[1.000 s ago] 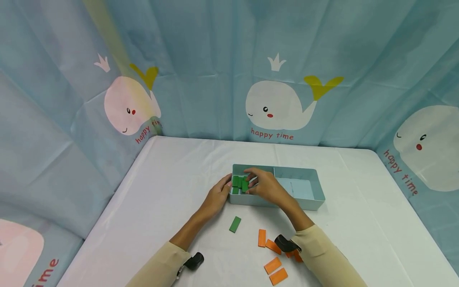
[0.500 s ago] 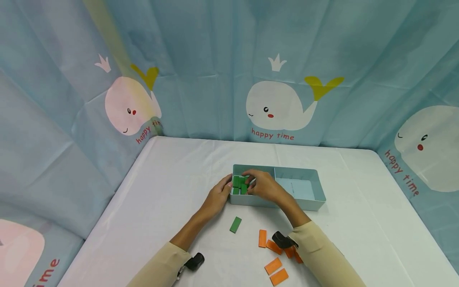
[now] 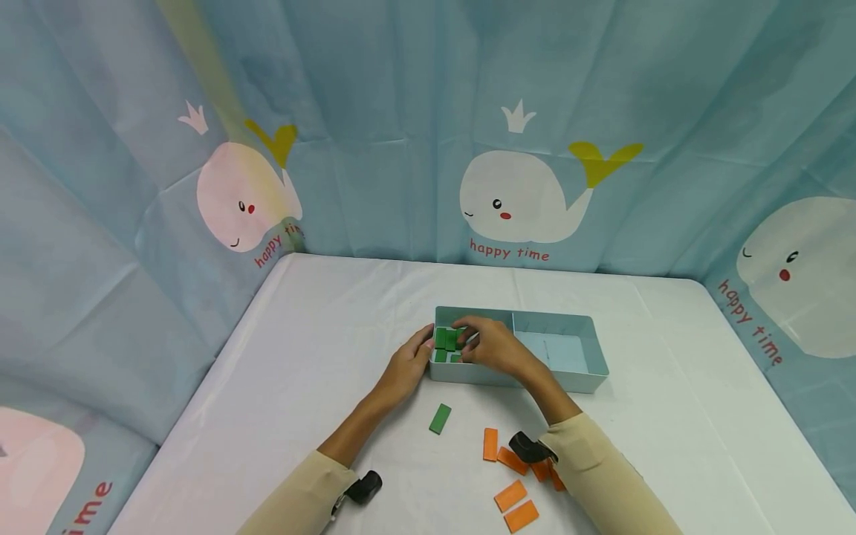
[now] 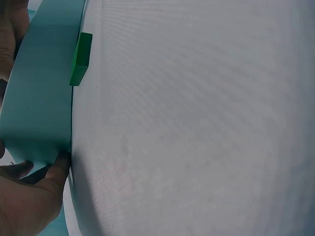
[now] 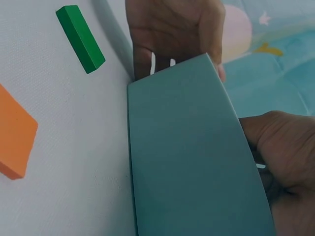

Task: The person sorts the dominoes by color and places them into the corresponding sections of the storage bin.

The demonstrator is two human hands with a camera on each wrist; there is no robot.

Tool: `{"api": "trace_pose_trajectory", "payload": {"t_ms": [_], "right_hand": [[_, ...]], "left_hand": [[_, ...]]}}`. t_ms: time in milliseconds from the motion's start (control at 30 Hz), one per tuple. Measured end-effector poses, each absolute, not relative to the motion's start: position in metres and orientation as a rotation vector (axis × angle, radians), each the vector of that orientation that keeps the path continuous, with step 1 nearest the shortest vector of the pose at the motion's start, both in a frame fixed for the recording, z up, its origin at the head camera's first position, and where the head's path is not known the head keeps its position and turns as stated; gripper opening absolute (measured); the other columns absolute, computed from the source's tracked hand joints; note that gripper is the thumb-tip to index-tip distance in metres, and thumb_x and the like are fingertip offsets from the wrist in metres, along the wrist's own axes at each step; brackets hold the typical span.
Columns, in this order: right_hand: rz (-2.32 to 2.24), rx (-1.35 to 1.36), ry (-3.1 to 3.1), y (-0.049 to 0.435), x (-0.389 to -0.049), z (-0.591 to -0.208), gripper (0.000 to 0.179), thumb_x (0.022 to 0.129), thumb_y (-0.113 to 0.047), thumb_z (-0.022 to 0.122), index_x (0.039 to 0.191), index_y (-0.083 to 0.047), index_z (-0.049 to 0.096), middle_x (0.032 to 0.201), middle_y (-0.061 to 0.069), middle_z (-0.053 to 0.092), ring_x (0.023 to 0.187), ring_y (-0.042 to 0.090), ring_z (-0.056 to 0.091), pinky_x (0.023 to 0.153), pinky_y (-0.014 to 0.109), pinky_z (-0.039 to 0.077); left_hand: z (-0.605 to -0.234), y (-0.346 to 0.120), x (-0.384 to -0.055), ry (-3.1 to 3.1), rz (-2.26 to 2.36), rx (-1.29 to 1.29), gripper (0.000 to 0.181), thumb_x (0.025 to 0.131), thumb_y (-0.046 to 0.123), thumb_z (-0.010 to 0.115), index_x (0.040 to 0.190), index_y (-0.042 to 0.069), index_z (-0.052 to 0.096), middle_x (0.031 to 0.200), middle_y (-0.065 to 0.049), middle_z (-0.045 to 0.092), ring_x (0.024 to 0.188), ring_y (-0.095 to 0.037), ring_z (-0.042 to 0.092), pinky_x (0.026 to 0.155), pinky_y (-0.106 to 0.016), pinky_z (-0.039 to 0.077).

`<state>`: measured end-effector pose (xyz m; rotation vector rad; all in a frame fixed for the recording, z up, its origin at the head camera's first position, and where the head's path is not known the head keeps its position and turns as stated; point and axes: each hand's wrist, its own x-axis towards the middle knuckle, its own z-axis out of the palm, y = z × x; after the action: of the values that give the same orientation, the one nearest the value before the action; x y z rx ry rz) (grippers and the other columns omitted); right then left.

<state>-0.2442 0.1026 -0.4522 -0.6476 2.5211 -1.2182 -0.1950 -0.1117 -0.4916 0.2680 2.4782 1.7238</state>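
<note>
A pale teal divided box (image 3: 562,382) stands on the white-covered table, with several green blocks (image 3: 441,339) in its left compartment. My left hand (image 3: 403,369) touches the box's left end, fingers against the end wall and thumb near the rim. My right hand (image 3: 493,346) reaches over the near wall into the same compartment, its bent fingers and thumb at a green block (image 3: 455,358) by that wall. In the right wrist view the box wall (image 5: 192,147) hides the fingertips. Another green block (image 3: 440,419) lies on the table in front of the box.
Several orange blocks (image 3: 511,495) lie in front of the box, some partly hidden by the right sleeve (image 3: 595,461). The box's right compartment (image 3: 558,352) holds no blocks. A whale-print curtain (image 3: 374,186) hangs behind the table.
The green block at my right fingertips has shifted toward the near wall and sits lower in the compartment. My right hand has moved only slightly; my left hand stays at the box's end.
</note>
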Motion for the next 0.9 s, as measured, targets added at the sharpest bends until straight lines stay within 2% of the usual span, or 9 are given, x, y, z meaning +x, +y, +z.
{"api": "trace_pose_trajectory", "payload": {"t_ms": [433, 633, 900], "right_hand": [[-1.400, -0.672, 2.510, 0.108, -0.237, -0.452, 0.063, 0.089, -0.002, 0.085, 0.148, -0.007, 0.061, 0.124, 0.016, 0.071, 0.108, 0.025, 0.073, 0.083, 0.036, 0.063], [-1.477, -0.704, 2.523, 0.112, -0.233, -0.453, 0.067, 0.089, -0.007, 0.087, 0.150, -0.010, 0.059, 0.125, 0.018, 0.071, 0.106, 0.023, 0.073, 0.084, 0.034, 0.063], [-1.645, -0.749, 2.458, 0.117, -0.224, -0.452, 0.067, 0.090, -0.008, 0.086, 0.151, -0.006, 0.057, 0.126, 0.023, 0.069, 0.108, 0.026, 0.072, 0.087, 0.028, 0.062]], "left_hand": [[-0.492, -0.112, -0.196, 2.483, 1.717, 0.255, 0.058, 0.117, 0.036, 0.038, 0.166, 0.005, 0.033, 0.170, -0.014, 0.038, 0.160, -0.033, 0.029, 0.130, -0.054, 0.025], [-0.494, -0.112, -0.195, 2.473, 1.736, 0.277, 0.058, 0.117, 0.036, 0.039, 0.167, 0.006, 0.032, 0.170, -0.014, 0.037, 0.160, -0.033, 0.029, 0.130, -0.055, 0.025], [-0.494, -0.112, -0.197, 2.485, 1.738, 0.262, 0.056, 0.117, 0.035, 0.040, 0.166, 0.009, 0.035, 0.169, -0.012, 0.039, 0.159, -0.031, 0.031, 0.130, -0.053, 0.026]]}}
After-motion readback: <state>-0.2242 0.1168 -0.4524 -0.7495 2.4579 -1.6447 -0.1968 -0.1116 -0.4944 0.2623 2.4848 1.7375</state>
